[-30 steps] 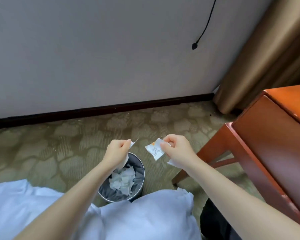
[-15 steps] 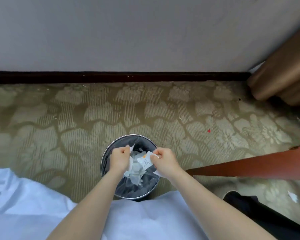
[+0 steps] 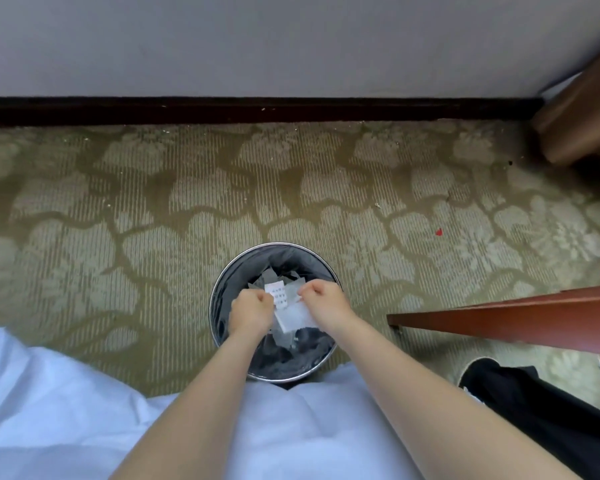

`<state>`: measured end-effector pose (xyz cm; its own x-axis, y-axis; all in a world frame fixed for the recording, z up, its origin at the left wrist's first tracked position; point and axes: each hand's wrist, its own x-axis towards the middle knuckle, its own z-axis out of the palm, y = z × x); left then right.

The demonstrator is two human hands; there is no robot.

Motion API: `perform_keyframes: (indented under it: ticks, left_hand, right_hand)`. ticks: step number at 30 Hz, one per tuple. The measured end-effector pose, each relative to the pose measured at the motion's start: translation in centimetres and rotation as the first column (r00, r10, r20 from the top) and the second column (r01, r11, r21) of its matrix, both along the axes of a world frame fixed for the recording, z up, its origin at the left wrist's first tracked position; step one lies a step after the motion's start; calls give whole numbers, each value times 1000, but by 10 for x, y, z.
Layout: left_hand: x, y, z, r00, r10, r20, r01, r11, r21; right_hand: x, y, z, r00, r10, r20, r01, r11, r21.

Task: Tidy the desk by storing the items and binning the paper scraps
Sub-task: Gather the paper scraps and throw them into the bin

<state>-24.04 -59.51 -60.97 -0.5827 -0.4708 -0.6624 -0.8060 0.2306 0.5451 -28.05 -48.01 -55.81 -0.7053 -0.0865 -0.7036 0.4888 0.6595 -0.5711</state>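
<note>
Below, round metal bin (image 3: 222, 285), black liner, on patterned carpet (image 3: 118, 209); paper scraps (image 3: 293, 317) inside and above it. Left hand (image 3: 250, 311) and right hand (image 3: 324, 301): both fisted, pinching scraps over the opening.

There is one view only, from the camera on my head, so nothing is shared with a second one. It looks steeply down past my white shirt (image 3: 66, 403) and forearms, near enough that my hands fill the centre above the bin (image 3: 222, 289). It faces the wall (image 3: 291, 39) and skirting (wide-angle, so the edges bend), with the worktop (image 3: 520, 317) edge at right.
</note>
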Motion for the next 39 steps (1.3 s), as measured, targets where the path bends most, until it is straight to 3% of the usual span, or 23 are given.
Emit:
perform_keyframes:
  ticks: [8, 18, 22, 25, 32, 39]
  left_hand:
    - [-1, -2, 16, 975, -222, 25, 223, 971, -87]
    - [4, 60, 134, 773, -590, -232, 616, 786, 55]
    - [19, 90, 185, 628, -723, -288, 759, 651, 17]
    - [25, 113, 238, 440, -847, -300, 862, 491, -122]
    - [52, 165, 365, 37, -992, -120, 905, 84, -418]
    - [90, 227, 465, -174, -976, -129, 768, -53, -638]
  right_hand:
    - [6, 41, 42, 999, -26, -23, 24, 998, -65]
    - [28, 124, 142, 975, 98, -198, -111, 993, -51]
    - [51, 164, 193, 926, 200, -319, -188, 980, 68]
    - [72, 190, 233, 901, 210, -380, -188, 978, 96]
    - [128, 232, 318, 793, 175, -584, -131, 984, 117]
    - [196, 280, 416, 588, 228, -776, -59, 969, 240]
